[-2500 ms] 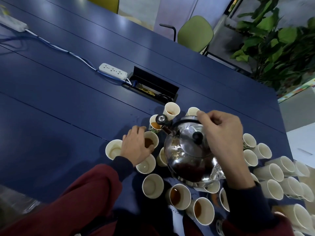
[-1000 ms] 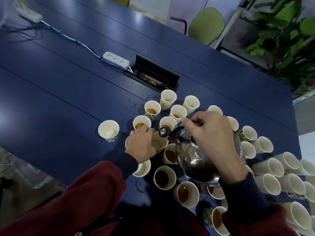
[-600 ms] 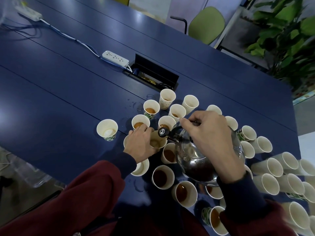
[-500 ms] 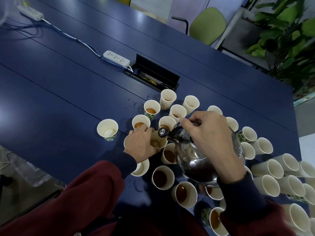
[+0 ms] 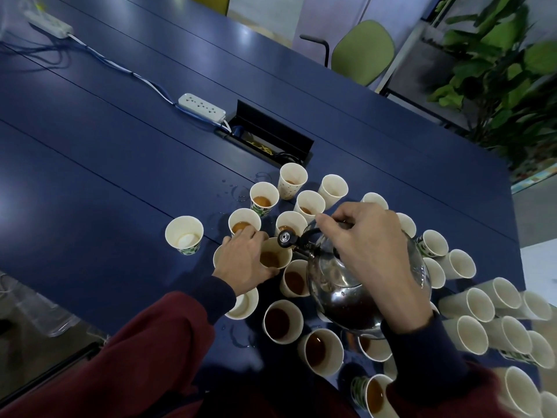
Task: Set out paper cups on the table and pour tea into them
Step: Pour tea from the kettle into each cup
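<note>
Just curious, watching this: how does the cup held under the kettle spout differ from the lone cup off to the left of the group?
The held cup has brown tea in it; the lone cup shows only a pale bottom. The left hand grips the held cup under the spout of the kettle; the lone cup stands apart, untouched. Both are upright white paper cups.

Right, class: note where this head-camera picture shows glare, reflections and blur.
Head view: pale glare patches on the blue table; room reflections on the steel kettle; the plant and the paper cups at the right edge are smeared; central cups look sharp.
</note>
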The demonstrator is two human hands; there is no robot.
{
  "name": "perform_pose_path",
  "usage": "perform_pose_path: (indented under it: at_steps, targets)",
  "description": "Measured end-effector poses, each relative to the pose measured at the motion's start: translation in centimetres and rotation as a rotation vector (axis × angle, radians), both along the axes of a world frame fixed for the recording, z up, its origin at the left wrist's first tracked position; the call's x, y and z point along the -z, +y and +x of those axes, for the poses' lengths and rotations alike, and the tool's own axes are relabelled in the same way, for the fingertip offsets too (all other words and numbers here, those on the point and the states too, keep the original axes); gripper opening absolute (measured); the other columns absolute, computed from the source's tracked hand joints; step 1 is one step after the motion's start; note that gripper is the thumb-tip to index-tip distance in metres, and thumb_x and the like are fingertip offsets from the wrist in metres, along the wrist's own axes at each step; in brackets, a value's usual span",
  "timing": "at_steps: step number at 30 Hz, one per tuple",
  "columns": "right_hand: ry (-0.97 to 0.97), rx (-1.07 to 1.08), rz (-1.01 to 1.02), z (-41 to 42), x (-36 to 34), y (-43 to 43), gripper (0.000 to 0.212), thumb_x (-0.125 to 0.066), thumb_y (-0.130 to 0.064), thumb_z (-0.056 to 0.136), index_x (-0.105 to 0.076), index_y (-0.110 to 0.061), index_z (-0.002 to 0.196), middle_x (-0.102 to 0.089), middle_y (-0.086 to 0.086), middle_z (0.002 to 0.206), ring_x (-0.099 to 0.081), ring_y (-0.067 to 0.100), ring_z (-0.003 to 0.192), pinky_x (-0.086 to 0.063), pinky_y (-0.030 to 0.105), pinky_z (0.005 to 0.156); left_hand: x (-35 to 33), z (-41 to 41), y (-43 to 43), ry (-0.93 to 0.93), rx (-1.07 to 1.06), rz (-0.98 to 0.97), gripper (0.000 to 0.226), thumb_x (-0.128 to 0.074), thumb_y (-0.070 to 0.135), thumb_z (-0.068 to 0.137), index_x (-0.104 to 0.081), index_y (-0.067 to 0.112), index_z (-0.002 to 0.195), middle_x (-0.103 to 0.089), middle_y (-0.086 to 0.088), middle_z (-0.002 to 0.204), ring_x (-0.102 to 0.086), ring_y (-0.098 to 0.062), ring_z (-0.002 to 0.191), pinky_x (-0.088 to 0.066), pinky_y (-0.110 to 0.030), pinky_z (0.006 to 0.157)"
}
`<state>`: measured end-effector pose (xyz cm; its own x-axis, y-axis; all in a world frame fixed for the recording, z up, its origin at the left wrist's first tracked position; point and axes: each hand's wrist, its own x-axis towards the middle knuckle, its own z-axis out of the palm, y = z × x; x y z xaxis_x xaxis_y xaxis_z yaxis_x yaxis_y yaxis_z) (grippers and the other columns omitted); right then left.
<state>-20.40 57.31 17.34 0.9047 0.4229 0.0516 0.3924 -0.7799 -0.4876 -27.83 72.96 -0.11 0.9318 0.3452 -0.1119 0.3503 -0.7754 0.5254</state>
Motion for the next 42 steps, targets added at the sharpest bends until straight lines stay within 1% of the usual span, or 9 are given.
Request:
perform_pose_path:
  at_steps: [5, 9, 12, 18, 23, 29, 32, 36, 42]
  targets:
    - [0.008, 0.028, 0.014, 0.0, -0.2, 0.1, 0.028, -0.068, -0.043, 0.088, -0.067, -0.024, 0.067, -0.062, -0.004, 0.057, -0.059, 0.017, 0.065, -0.046, 0.033, 0.06, 0.0, -0.1, 0.1, 0.004, 0.007, 0.007, 0.069, -0.073, 0.063, 0.072, -0.054, 0.028, 0.128, -0.052, 0.005, 0.119, -0.051, -0.018, 0.112, -0.039, -0.039, 0.091]
    - [0.036, 0.094, 0.123, -0.1, 0.0, -0.5, 0.029, -0.071, -0.042, 0.084, -0.063, -0.029, 0.059, -0.065, -0.006, 0.057, -0.063, 0.02, 0.067, -0.052, 0.037, 0.067, -0.1, -0.4, 0.2, 0.001, 0.017, 0.013, 0.073, -0.072, 0.064, 0.072, -0.052, 0.027, 0.132, -0.052, 0.004, 0.121, -0.05, -0.019, 0.114, -0.038, -0.039, 0.091]
    - [0.031, 0.155, 0.188, -0.3, -0.1, -0.9, 0.032, -0.071, -0.04, 0.084, -0.063, -0.024, 0.058, -0.061, -0.01, 0.052, -0.059, 0.012, 0.059, -0.046, 0.029, 0.061, -0.3, -0.8, 0.4, -0.013, 0.009, 0.007, 0.073, -0.07, 0.066, 0.074, -0.053, 0.026, 0.132, -0.052, 0.004, 0.123, -0.05, -0.018, 0.116, -0.037, -0.039, 0.091]
    - [0.019, 0.168, 0.291, -1.1, -0.6, -0.8, 0.036, -0.069, -0.037, 0.088, -0.062, -0.015, 0.06, -0.058, -0.001, 0.054, -0.051, 0.012, 0.055, -0.035, 0.017, 0.051, -0.9, -2.1, 1.3, -0.068, -0.073, 0.052, 0.065, -0.067, 0.06, 0.081, -0.054, 0.022, 0.133, -0.053, 0.002, 0.128, -0.048, -0.022, 0.119, -0.036, -0.04, 0.095]
    - [0.009, 0.101, 0.317, -1.7, -0.7, 0.1, 0.035, -0.066, -0.032, 0.09, -0.06, -0.018, 0.058, -0.058, -0.001, 0.054, -0.055, 0.017, 0.06, -0.039, 0.019, 0.055, -0.8, -3.8, 2.4, -0.08, -0.177, 0.037, 0.065, -0.07, 0.056, 0.079, -0.055, 0.021, 0.132, -0.054, 0.0, 0.123, -0.048, -0.024, 0.116, -0.037, -0.043, 0.095]
    - [-0.02, -0.016, 0.25, -2.9, -0.6, 2.2, 0.033, -0.068, -0.037, 0.089, -0.064, -0.023, 0.059, -0.059, -0.006, 0.051, -0.059, 0.019, 0.06, -0.05, 0.038, 0.064, 0.0, -5.7, 3.1, -0.044, -0.204, 0.004, 0.066, -0.071, 0.054, 0.075, -0.054, 0.023, 0.131, -0.053, 0.001, 0.125, -0.049, -0.024, 0.118, -0.036, -0.042, 0.097]
    - [-0.016, -0.067, 0.199, -3.5, -0.5, 3.3, 0.034, -0.067, -0.039, 0.088, -0.061, -0.027, 0.057, -0.056, -0.01, 0.05, -0.057, 0.016, 0.058, -0.047, 0.035, 0.061, 0.1, -6.0, 3.4, 0.008, -0.174, 0.02, 0.071, -0.072, 0.055, 0.075, -0.053, 0.02, 0.133, -0.052, -0.001, 0.128, -0.049, -0.024, 0.119, -0.038, -0.042, 0.1]
    - [-0.055, -0.113, 0.105, -4.1, -0.2, 4.3, 0.03, -0.066, -0.041, 0.089, -0.068, -0.02, 0.067, -0.059, -0.005, 0.055, -0.056, 0.019, 0.061, -0.046, 0.034, 0.06, 0.1, -6.0, 3.9, 0.048, -0.114, 0.033, 0.071, -0.074, 0.056, 0.074, -0.054, 0.02, 0.132, -0.053, -0.001, 0.126, -0.051, -0.023, 0.119, -0.039, -0.04, 0.099]
    - [-0.046, -0.087, 0.019, -4.6, 0.2, 5.4, 0.031, -0.064, -0.043, 0.09, -0.07, -0.02, 0.07, -0.063, -0.002, 0.059, -0.057, 0.019, 0.064, -0.045, 0.033, 0.059, 0.0, -5.9, 4.7, 0.081, -0.03, 0.05, 0.073, -0.074, 0.059, 0.073, -0.053, 0.02, 0.131, -0.052, -0.001, 0.122, -0.053, -0.023, 0.114, -0.042, -0.039, 0.095]
